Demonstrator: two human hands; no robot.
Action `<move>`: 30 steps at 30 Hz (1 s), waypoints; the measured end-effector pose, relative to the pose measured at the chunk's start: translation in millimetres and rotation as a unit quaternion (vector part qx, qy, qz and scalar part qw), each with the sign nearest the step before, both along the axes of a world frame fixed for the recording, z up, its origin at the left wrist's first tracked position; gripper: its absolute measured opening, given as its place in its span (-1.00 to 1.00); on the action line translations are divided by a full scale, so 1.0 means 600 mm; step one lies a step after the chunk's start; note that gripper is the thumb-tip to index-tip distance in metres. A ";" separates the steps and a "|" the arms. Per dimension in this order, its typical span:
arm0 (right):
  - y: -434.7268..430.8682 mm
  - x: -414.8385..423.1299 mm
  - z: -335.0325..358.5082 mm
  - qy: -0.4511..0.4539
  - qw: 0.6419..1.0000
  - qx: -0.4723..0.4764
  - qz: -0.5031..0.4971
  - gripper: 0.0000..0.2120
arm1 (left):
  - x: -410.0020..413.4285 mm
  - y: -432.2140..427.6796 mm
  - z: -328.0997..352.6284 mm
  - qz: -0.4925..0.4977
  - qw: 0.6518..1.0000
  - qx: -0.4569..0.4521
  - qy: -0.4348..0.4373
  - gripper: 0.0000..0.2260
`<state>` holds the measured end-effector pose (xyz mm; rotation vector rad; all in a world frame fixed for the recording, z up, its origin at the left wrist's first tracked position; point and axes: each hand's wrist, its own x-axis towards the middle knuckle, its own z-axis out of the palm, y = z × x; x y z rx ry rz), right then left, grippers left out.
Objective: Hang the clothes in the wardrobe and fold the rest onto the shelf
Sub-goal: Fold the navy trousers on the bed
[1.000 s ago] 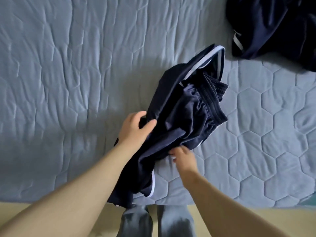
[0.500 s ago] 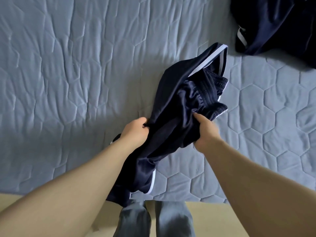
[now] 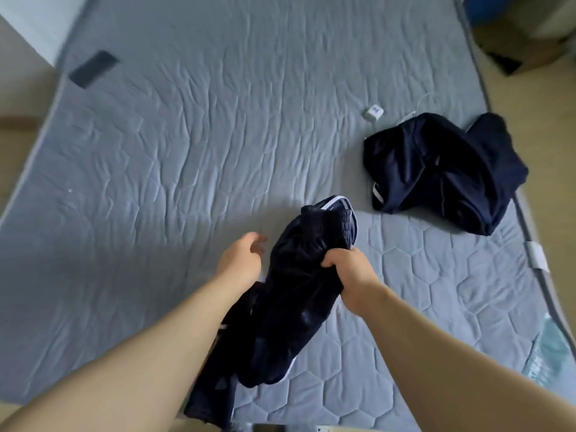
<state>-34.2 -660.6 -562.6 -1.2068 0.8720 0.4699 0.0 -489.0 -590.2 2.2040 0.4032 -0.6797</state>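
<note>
Dark navy trousers with white side stripes hang bunched over the near edge of the grey quilted mattress. My right hand is clenched on the fabric near the waistband. Just left of the trousers, my left hand hovers with fingers loosely apart and nothing in it. A second dark navy garment lies crumpled on the mattress to the right, far from both hands.
A small white charger plug with a thin cable lies behind the crumpled garment. A dark flat phone-like object rests at the mattress's far left corner. A cardboard box stands on the floor beyond the right edge.
My left hand has let go of the trousers and opened. My right hand keeps its grip. The view has pulled back, showing more of the mattress.
</note>
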 end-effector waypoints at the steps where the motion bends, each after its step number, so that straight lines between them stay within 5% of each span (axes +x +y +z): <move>1: -0.002 0.007 0.040 -0.016 1.000 -0.007 0.021 -0.76 | 0.014 -0.003 0.039 -0.004 0.999 -0.026 -0.025 -0.55; 6: -0.006 0.020 0.198 -0.095 0.989 -0.018 0.116 -0.84 | 0.062 -0.016 0.207 -0.169 0.976 -0.094 -0.101 -0.39; 9: -0.012 0.019 0.282 -0.142 0.978 -0.034 0.147 -0.83 | 0.074 -0.020 0.295 -0.258 0.952 -0.083 -0.143 -0.61; 15: -0.032 0.009 0.451 -0.268 0.952 -0.093 0.112 -0.81 | 0.064 -0.030 0.464 -0.252 0.946 -0.012 -0.205 -0.87; 19: -0.026 -0.004 0.547 -0.350 0.922 -0.143 0.085 -0.87 | 0.054 -0.046 0.588 -0.274 0.906 0.063 -0.317 -0.90; 30: -0.012 -0.011 0.804 -0.486 0.836 -0.250 -0.045 -0.87 | 0.011 -0.027 0.837 -0.259 0.823 -0.040 -0.504 -0.89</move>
